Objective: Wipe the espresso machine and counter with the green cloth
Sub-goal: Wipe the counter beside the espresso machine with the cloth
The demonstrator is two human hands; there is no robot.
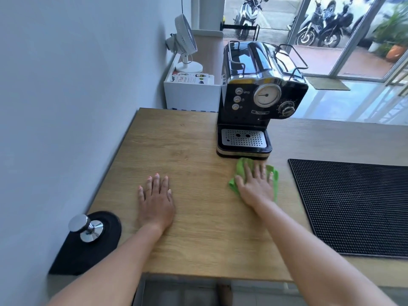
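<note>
You're on the counter [187, 151] part now, right hand [256, 184] flat on the green cloth [241, 167] just below the espresso machine [260, 96], left hand [155, 200] flat and empty, so next probably sweep sideways.

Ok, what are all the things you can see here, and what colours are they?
counter: one, light wood, beside the wall
espresso machine: one, black and silver, back of the counter
green cloth: one, green, on the counter before the machine
ribbed mat: one, black, on the counter's right side
small mat: one, black, near left corner
tamper: one, silver, standing on the small mat
cabinet: one, white, behind the counter
fan: one, white, on the cabinet
motorbikes: several, dark or white, outside the glass
left hand: one, flat on bare counter
right hand: one, pressing flat on the green cloth
</note>
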